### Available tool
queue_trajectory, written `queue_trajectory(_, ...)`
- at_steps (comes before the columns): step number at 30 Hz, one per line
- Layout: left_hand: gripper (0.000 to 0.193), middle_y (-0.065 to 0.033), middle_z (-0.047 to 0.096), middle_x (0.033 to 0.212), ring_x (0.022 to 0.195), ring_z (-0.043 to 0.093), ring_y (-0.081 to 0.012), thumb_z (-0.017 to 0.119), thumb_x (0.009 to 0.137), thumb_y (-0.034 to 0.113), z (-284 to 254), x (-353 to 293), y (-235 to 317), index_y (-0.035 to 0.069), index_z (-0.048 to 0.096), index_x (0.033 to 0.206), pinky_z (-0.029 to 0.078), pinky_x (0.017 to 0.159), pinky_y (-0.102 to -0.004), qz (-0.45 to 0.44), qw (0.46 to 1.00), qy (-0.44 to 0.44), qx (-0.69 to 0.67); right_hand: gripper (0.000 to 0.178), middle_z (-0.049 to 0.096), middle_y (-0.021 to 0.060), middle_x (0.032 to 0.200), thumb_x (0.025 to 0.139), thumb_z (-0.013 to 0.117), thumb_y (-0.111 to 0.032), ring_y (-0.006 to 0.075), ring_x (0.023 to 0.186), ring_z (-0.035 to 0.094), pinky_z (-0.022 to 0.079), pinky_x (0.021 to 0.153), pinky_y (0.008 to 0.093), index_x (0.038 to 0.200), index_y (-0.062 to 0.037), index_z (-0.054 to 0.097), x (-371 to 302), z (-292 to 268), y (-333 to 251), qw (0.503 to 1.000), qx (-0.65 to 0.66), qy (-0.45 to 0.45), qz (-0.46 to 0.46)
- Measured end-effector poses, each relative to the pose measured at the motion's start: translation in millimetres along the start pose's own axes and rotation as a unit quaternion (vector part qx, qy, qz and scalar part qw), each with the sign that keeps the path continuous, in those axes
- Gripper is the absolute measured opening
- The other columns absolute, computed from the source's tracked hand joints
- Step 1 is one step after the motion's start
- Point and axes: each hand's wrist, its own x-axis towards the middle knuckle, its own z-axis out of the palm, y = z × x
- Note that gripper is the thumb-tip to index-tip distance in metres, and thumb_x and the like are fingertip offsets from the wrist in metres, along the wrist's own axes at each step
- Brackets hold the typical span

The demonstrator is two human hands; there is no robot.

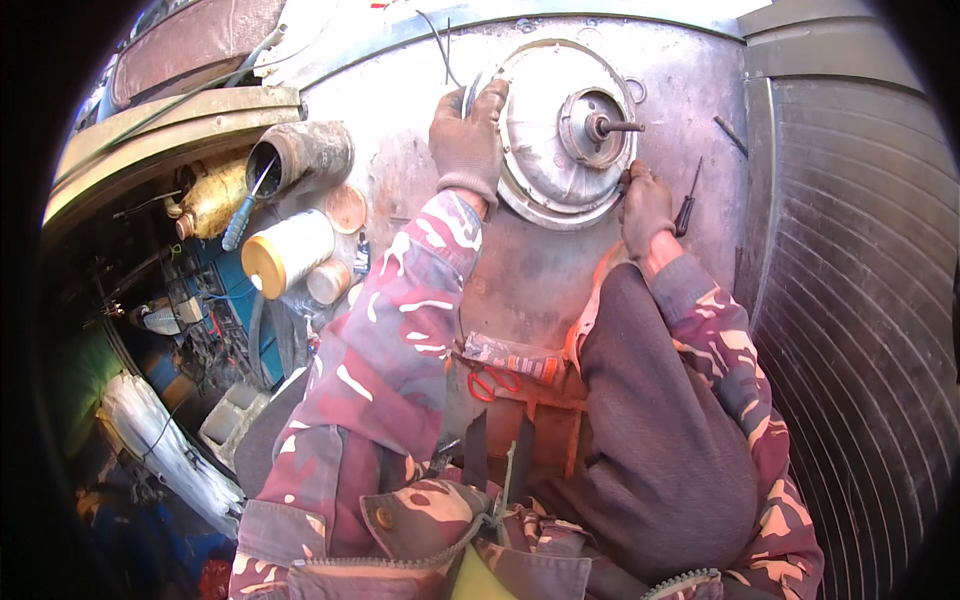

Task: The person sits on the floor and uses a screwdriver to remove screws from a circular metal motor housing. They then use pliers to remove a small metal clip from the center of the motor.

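Note:
A round, whitish metal ceiling fan motor [535, 165], its shaft [625, 127] pointing up and to the right, rests on a worn metal surface. My left hand [467, 140], in a dark glove, has its fingers closed over the motor's left rim; thin dark wires rise beside it. At the lower right rim my gloved right hand [647, 208] is closed, its fingertips against the edge. Its palm side is hidden. Just right of that hand lies a screwdriver [686, 210] with a black handle.
On the left are an open metal can [322, 157] with a blue-handled screwdriver [240, 222], a yellow-lidded white tub [290, 252] and a dirty yellow bottle [215, 198]. Red-handled scissors [492, 383] and a tube [512, 357] lie near my knees. A ribbed metal shutter [860, 250] bounds the right.

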Motion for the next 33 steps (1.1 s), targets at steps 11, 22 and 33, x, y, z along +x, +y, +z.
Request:
queue_trajectory(11, 0.058, -0.0200, 0.077, 0.097, 0.090, 0.074, -0.0260, 0.081, 0.094, 0.041, -2.5, 12.0, -7.3, -0.012, 0.068, 0.116, 0.058, 0.086, -0.0373, 0.036, 0.998, -0.017, 0.055, 0.043, 0.075, 0.0100, 0.087, 0.111, 0.057, -0.034, 0.0171, 0.073, 0.064, 0.050, 0.068, 0.0356, 0.105, 0.0049, 0.073, 11.3, -17.0, 11.9, 0.973, -0.166, -0.021, -0.162)
queue_trajectory(22, 0.064, -0.0232, 0.078, 0.104, 0.098, 0.074, -0.0292, 0.081, 0.093, 0.046, -0.4, 35.3, -10.7, -0.012, 0.071, 0.117, 0.057, 0.091, -0.0385, 0.018, 0.997, -0.024, 0.078, 0.039, 0.073, 0.0065, 0.082, 0.111, 0.060, -0.033, 0.0150, 0.071, 0.064, 0.051, 0.068, 0.0340, 0.099, 0.0005, 0.076, 7.8, -22.7, 3.0, 0.965, -0.165, -0.048, -0.200)
queue_trajectory(33, 0.062, -0.0209, 0.077, 0.102, 0.095, 0.072, -0.0264, 0.080, 0.094, 0.043, -0.7, 40.7, -15.0, -0.013, 0.070, 0.117, 0.056, 0.089, -0.0368, 0.023, 0.997, -0.049, 0.046, 0.038, 0.073, 0.0034, 0.089, 0.113, 0.059, -0.032, 0.0107, 0.072, 0.057, 0.049, 0.068, 0.0301, 0.113, 0.0034, 0.073, 17.2, -39.9, -23.8, 0.952, -0.173, -0.166, -0.190)
